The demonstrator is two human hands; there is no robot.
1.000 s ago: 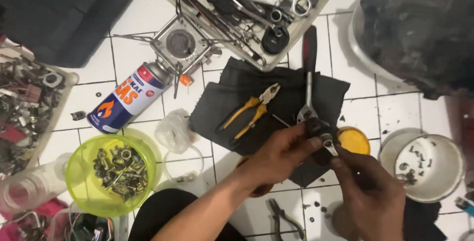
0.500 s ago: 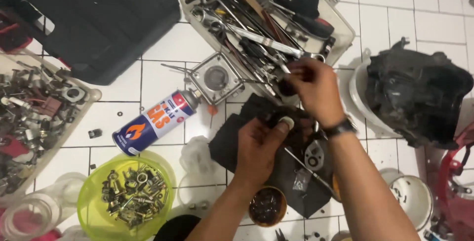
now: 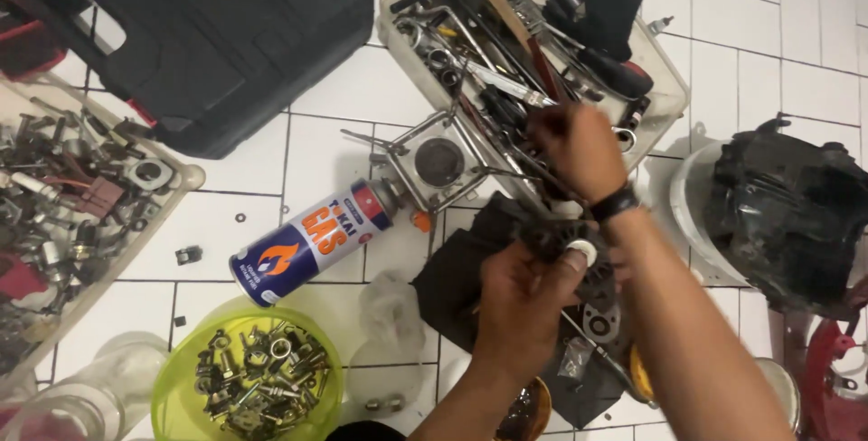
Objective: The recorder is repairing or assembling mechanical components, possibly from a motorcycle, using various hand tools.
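- left hand [image 3: 524, 301] clamps the dark metal part [image 3: 551, 238] over the black cloth [image 3: 452, 287], keep that grip firm
- right hand [image 3: 579, 147] digs in the tool tray [image 3: 669, 89], fingers blurred, probably pinching a tool; lift slowly

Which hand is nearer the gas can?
Left. The left hand holds a dark metal part just right of the gas can; the right hand reaches farther off into the tool tray.

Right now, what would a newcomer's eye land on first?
The blue, white and orange gas canister lying on the white tiled floor, mid-frame. Right of it, the right hand reaches into the clear plastic tray of tools while the left hand holds a dark metal part.
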